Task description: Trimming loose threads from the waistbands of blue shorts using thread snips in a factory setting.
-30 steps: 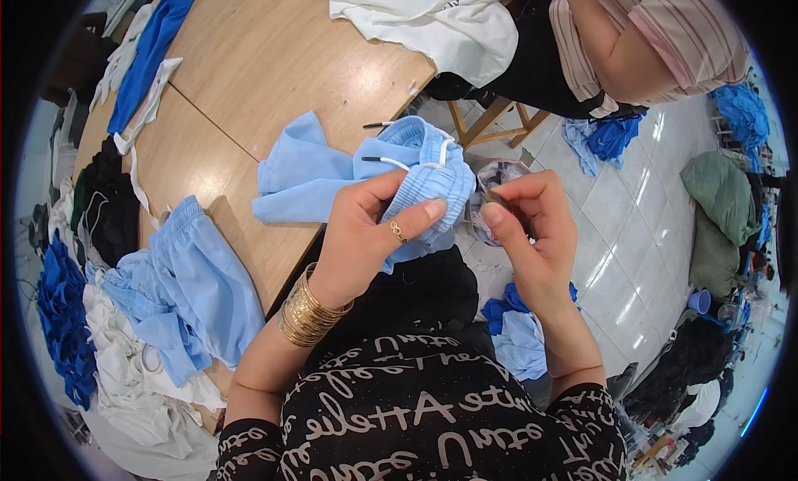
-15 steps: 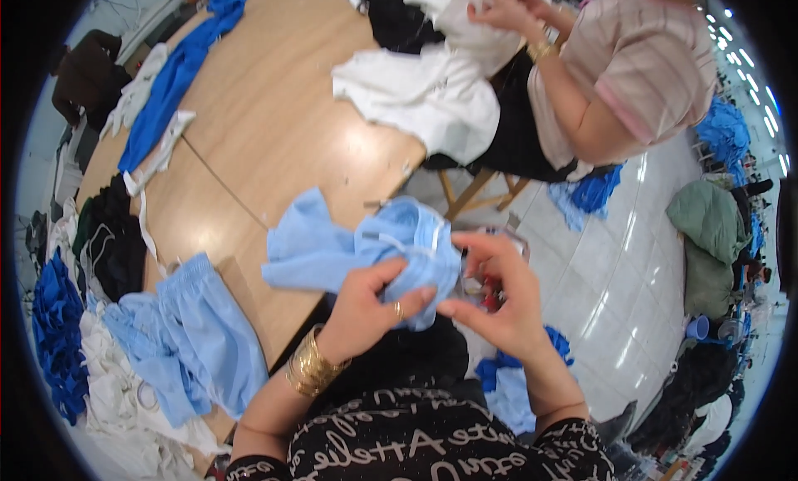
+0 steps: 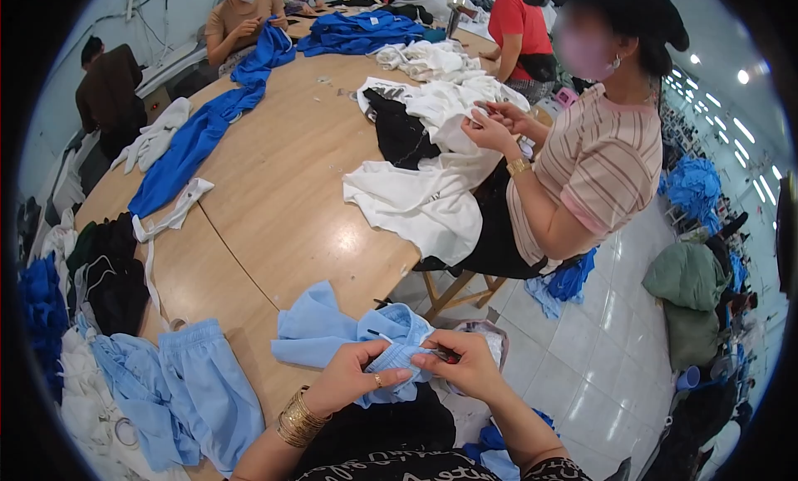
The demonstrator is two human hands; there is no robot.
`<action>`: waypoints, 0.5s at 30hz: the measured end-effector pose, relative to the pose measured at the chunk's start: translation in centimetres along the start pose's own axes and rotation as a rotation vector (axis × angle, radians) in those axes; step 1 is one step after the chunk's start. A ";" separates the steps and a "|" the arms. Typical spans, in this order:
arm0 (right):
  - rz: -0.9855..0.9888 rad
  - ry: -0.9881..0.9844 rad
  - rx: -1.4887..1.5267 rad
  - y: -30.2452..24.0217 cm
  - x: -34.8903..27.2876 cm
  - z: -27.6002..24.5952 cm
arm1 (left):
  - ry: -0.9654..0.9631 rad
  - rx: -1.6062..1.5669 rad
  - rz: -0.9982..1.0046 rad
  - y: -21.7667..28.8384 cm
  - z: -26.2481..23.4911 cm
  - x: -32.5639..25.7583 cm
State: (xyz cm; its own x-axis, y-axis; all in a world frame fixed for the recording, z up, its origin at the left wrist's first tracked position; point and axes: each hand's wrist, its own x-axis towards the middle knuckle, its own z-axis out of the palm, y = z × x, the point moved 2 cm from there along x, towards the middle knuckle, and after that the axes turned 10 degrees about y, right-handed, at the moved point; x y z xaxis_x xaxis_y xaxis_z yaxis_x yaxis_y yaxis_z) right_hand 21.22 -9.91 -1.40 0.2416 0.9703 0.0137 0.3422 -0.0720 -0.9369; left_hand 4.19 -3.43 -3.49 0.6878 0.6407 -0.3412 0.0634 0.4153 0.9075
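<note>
Light blue drawstring pants (image 3: 316, 327) lie partly on the table edge, their gathered waistband lifted in front of me. My left hand (image 3: 362, 377) grips the waistband, thumb on top. My right hand (image 3: 465, 365) pinches the band's right side, its fingertips close to the left thumb. Inside the right hand's curl shows a small dark and red thing (image 3: 446, 356); its kind I cannot make out. To the left, another pair of light blue pants (image 3: 208, 390) with an elastic waist lies at the table's near edge.
The wooden table (image 3: 283, 207) carries white garments (image 3: 416, 207), a black cloth (image 3: 401, 130) and long royal blue garments (image 3: 191, 157). A co-worker (image 3: 582, 165) sits at the right, handling white cloth. Beside my right hand stands a bag (image 3: 490, 336); green sacks (image 3: 686, 273) stand farther right.
The view has tilted up, showing more of the table and people. My right hand has moved in from beside the waistband and closed on it; the left keeps its grip.
</note>
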 end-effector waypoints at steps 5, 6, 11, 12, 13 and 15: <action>0.049 0.077 0.007 -0.7 -0.2 1.1 | -0.011 0.066 0.026 0.3 -0.8 -0.7; 0.058 0.101 0.026 -0.7 -0.3 1.3 | -0.007 0.043 0.009 0.3 -0.9 -1.0; 0.087 0.180 0.077 -1.6 0.7 1.8 | 0.001 0.100 0.052 -0.2 -2.3 -1.1; 0.072 0.176 0.091 -1.8 1.4 1.7 | 0.004 0.078 0.085 0.3 -2.4 -0.9; 0.056 0.179 0.089 -1.6 1.6 1.8 | 0.009 0.065 0.074 0.6 -2.5 -1.0; -0.001 0.209 0.109 -2.3 1.9 1.9 | 0.022 0.059 0.057 0.7 -3.0 -1.1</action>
State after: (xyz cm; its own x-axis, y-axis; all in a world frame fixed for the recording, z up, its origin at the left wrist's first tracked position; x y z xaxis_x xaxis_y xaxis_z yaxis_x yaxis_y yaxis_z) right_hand 19.17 -7.43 0.11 0.4284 0.9004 0.0762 0.2451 -0.0347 -0.9689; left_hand 1.25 -1.92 -3.23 0.6758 0.6764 -0.2929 0.0670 0.3393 0.9383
